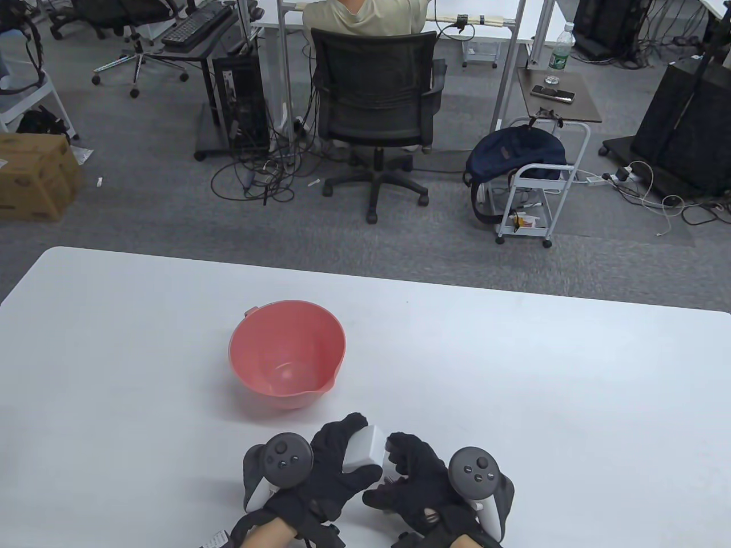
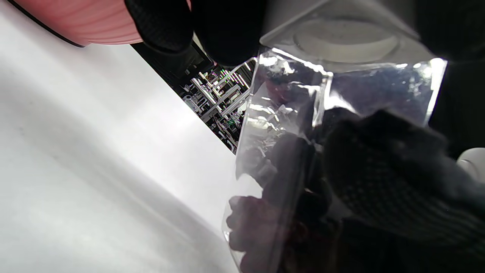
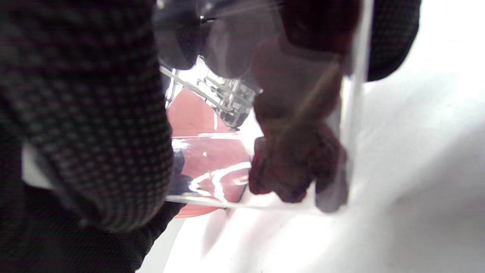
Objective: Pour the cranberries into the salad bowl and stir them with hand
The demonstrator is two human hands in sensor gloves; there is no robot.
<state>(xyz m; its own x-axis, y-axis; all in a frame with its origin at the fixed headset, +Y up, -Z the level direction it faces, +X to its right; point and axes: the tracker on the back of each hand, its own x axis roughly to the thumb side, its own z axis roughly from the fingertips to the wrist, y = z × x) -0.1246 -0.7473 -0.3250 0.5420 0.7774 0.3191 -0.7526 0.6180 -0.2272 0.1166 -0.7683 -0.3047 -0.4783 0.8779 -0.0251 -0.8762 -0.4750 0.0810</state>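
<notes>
A clear plastic cranberry container point(image 1: 365, 450) with a white lid is held between both hands near the table's front edge. My left hand point(image 1: 346, 456) wraps its fingers over the lid and side. My right hand point(image 1: 400, 465) grips the container's right side with curled fingers. Through the clear wall point(image 2: 288, 125) of the container, dark red cranberries point(image 2: 257, 227) show in the left wrist view. In the right wrist view the cranberries point(image 3: 295, 163) also sit inside it. The pink salad bowl point(image 1: 287, 355) stands just beyond the hands with nothing in it; the pink bowl point(image 3: 204, 159) shows behind the container.
The white table point(image 1: 514, 388) stretches wide to the left and right of the bowl. Beyond its far edge are an office chair point(image 1: 377, 108) with a seated person, a small cart point(image 1: 537, 188) and desks.
</notes>
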